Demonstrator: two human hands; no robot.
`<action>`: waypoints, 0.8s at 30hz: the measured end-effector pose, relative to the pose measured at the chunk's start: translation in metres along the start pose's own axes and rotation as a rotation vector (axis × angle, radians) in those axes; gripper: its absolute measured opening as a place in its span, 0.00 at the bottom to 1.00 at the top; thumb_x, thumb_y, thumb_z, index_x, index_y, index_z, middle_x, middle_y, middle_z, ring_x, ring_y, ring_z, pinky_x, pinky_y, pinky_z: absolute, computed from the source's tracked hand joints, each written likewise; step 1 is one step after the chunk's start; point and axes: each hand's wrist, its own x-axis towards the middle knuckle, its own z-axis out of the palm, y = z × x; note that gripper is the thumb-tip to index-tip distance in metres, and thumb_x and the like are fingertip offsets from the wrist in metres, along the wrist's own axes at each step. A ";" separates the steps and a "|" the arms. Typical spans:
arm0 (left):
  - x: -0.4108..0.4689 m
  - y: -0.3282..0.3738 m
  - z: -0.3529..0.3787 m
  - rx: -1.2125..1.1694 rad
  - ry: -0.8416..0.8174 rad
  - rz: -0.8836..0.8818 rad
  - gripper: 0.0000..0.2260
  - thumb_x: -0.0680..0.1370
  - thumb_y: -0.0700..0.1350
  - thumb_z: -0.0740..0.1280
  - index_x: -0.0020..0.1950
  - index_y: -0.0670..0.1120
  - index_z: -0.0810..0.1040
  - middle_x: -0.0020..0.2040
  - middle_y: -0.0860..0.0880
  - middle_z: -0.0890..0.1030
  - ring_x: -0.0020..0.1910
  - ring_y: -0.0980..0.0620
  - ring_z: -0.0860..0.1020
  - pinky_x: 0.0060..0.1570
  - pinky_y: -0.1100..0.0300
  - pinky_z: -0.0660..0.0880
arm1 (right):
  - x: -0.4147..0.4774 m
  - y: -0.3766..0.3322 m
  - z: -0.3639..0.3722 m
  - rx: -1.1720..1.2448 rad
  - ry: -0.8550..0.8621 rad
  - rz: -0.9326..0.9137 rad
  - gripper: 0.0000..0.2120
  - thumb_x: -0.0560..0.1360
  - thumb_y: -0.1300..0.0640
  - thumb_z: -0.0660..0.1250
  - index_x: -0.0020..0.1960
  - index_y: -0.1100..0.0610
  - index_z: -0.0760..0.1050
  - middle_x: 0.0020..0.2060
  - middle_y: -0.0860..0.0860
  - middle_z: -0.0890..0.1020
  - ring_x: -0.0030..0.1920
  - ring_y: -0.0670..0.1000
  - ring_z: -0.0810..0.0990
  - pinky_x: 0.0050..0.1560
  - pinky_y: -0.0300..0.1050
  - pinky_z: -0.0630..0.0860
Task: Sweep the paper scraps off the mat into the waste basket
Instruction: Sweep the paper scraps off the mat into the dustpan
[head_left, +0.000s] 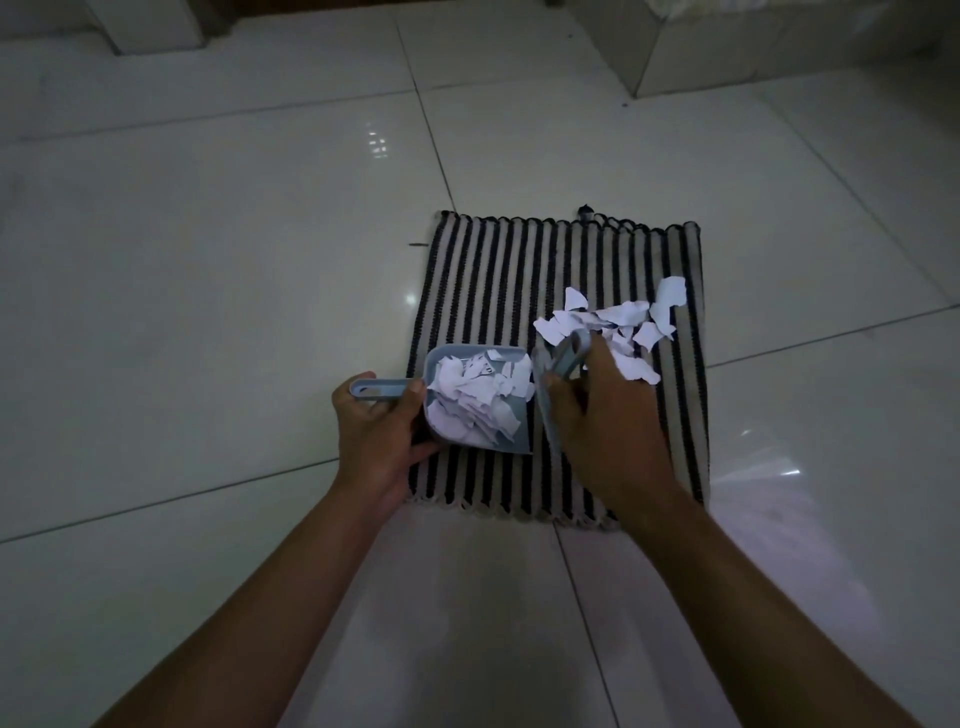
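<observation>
Tiled floor (208, 260) — hands (376, 431) gripping dustpan (478, 400), brush (558, 364)

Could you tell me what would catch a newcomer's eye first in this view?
Most likely the white paper scraps, bright against the striped mat on the dim tiled floor; they lie loose on the mat's right half. More scraps fill the pale blue dustpan, which the left hand holds by its handle at the mat's left edge. The right hand holds a small brush just right of the pan.
</observation>
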 end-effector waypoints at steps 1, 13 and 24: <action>0.000 0.000 0.000 -0.014 0.003 0.008 0.20 0.78 0.38 0.71 0.61 0.50 0.64 0.54 0.43 0.80 0.49 0.46 0.83 0.38 0.50 0.82 | -0.001 -0.002 0.002 0.005 -0.013 -0.005 0.09 0.82 0.50 0.59 0.61 0.50 0.67 0.35 0.48 0.80 0.29 0.44 0.79 0.23 0.32 0.71; 0.000 0.006 -0.003 -0.037 0.014 0.009 0.20 0.79 0.37 0.71 0.62 0.50 0.64 0.55 0.44 0.80 0.50 0.46 0.82 0.36 0.52 0.83 | -0.005 -0.001 -0.001 0.040 0.054 0.032 0.11 0.81 0.53 0.61 0.62 0.52 0.68 0.32 0.47 0.80 0.29 0.41 0.79 0.23 0.35 0.73; 0.007 0.006 0.009 -0.058 0.012 0.038 0.22 0.78 0.38 0.72 0.64 0.48 0.64 0.57 0.40 0.81 0.52 0.45 0.84 0.42 0.45 0.83 | 0.030 0.006 -0.029 0.017 0.156 0.003 0.13 0.82 0.53 0.60 0.65 0.51 0.69 0.35 0.45 0.80 0.31 0.45 0.79 0.23 0.35 0.73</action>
